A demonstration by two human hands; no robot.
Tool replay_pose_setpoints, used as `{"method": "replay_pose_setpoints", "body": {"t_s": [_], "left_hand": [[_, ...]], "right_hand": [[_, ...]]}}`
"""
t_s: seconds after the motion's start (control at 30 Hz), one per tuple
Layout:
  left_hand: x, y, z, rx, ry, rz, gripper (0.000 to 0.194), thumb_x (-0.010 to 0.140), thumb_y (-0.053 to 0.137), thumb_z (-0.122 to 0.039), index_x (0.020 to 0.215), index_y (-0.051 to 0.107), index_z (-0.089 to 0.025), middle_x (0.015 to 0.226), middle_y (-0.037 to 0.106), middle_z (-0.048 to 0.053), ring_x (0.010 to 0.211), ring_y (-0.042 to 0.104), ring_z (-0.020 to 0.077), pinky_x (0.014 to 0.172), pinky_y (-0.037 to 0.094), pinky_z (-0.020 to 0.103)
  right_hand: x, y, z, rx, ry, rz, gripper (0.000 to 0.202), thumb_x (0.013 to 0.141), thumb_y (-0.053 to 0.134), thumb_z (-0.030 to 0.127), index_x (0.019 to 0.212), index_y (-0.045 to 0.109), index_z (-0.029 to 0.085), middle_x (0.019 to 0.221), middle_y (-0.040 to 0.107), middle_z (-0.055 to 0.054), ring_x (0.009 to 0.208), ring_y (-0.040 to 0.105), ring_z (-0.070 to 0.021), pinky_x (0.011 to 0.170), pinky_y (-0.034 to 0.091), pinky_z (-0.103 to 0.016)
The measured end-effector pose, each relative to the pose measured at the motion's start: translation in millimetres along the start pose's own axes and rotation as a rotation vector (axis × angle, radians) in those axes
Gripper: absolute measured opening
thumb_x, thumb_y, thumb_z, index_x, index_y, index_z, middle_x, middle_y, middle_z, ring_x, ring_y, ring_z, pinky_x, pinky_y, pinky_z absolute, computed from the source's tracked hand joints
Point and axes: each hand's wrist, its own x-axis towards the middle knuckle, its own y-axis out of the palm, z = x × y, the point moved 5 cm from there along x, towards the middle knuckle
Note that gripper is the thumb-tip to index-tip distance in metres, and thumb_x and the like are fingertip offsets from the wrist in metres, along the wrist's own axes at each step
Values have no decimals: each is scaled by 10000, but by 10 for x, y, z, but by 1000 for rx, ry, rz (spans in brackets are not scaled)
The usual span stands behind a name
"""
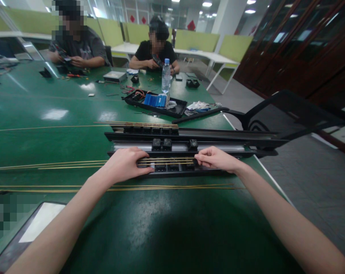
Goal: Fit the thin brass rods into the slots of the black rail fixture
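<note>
My left hand (125,163) has its thumb and fingers around a black block (145,163) at the left end of the nearest black rail (186,174). Thin brass rods (172,163) run from the left, past this hand, and lie lengthwise over several small black blocks in the rail. At the rods' right ends, my right hand (214,158) is closed in a pinch on another black block (195,163). Its fingertips partly hide that block. Just behind, a second rail (138,146) carries three black blocks (167,144).
Farther back, another rail (218,133) holds blocks and rods. More brass rods (166,187) lie nearer me on the green table (149,228). Beyond are a black tray (176,110), a water bottle (166,78) and two seated people. A mesh chair (298,114) stands right.
</note>
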Motion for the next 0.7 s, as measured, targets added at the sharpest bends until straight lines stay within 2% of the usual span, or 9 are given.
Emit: {"method": "replay_pose_setpoints", "body": {"t_s": [0.4,0.57,0.7], "left_hand": [[2,6,8,7,-9,15,593,821,512,-700,1088,725,-215,1032,746,83,936,693,259,835,512,344],[-2,-7,4,0,-13,13,594,821,514,-696,1093,728,-213,1026,747,88,934,693,263,835,513,349],[0,-5,2,3,-11,21,593,822,517,-692,1101,725,-212,1037,745,94,938,693,270,834,517,356]], "right_hand": [[-63,-89,-72,-3,-21,7,442,861,610,575,749,614,147,539,433,58,451,282,-44,441,161,-222],[-186,-262,-157,-120,2,-113,488,845,587,628,741,620,153,532,449,50,466,316,-64,465,214,-233],[-328,-378,-183,-329,42,-190,532,850,540,665,747,653,156,542,508,23,467,371,-88,477,262,-252]]}}
